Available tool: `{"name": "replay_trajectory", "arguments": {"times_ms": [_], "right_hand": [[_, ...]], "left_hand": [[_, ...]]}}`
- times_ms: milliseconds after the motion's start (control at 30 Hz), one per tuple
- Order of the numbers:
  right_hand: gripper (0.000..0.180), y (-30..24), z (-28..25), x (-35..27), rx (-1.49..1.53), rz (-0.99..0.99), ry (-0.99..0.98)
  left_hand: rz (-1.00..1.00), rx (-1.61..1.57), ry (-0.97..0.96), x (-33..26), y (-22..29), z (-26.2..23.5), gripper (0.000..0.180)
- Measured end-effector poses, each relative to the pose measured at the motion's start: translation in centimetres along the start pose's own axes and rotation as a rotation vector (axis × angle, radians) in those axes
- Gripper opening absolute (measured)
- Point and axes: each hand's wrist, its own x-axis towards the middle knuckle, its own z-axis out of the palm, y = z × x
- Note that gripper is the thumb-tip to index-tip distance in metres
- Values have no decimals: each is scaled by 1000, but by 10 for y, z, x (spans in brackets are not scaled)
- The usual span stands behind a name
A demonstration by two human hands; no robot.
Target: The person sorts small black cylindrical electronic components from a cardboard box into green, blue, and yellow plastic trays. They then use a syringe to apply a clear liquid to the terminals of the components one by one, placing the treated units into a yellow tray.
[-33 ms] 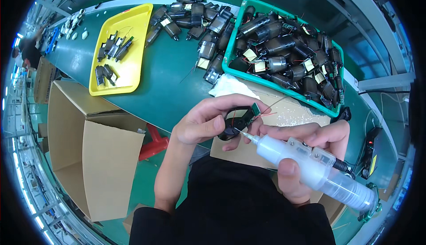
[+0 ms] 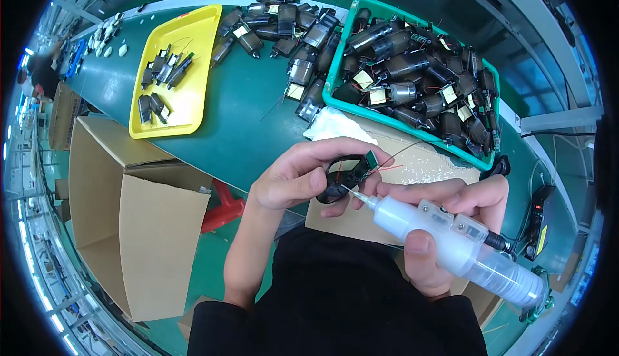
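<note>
My left hand (image 2: 293,174) is closed round a small black plastic housing (image 2: 332,190), with its thumb on the near side. A narrow green circuit board (image 2: 370,160) and thin red and dark wires stick out of the housing's right end. In my right hand (image 2: 423,267) lies a large clear dispensing syringe (image 2: 422,227) filled with whitish material, slanting up to the left. Fingers wrap over its top, and the thumb presses its near side. The fine needle tip (image 2: 353,192) reaches the housing's opening; whether it touches inside is hidden.
A green crate (image 2: 412,135) heaped with dark housings stands at the back right, with more housings (image 2: 303,66) piled beside it. A yellow tray (image 2: 184,108) holds several parts. Cardboard (image 2: 335,217) and a white cloth (image 2: 335,126) lie near my hands. An open carton (image 2: 158,246) stands left.
The black housing has turned slightly in my left hand. The syringe and both hands stay almost where they were.
</note>
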Motion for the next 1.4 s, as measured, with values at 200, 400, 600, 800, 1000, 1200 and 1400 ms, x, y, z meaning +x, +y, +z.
{"name": "replay_trajectory", "arguments": {"times_ms": [200, 400, 600, 800, 1000, 1200, 1400], "right_hand": [[59, -7, 15, -2, 38, 182, 173], [54, 2, -1, -3, 65, 67, -28], [54, 2, -2, -4, 94, 80, -46], [55, 2, 0, -4, 53, 91, -40], [54, -2, 1, -4, -67, 175, -64], [57, -3, -3, -3, 29, 123, -107], [56, -5, -3, -4, 27, 127, -116]], "left_hand": [[-25, 125, 39, -7, -2, -3, 80], [-18, 182, 42, -3, 0, -2, 79], [-61, 188, 41, 1, 10, 4, 82], [-12, 208, 26, 1, 9, 1, 83], [15, 230, 35, 0, 8, 0, 81], [30, 227, 21, 1, 8, 0, 77], [29, 211, -3, -1, 7, -1, 76]]}}
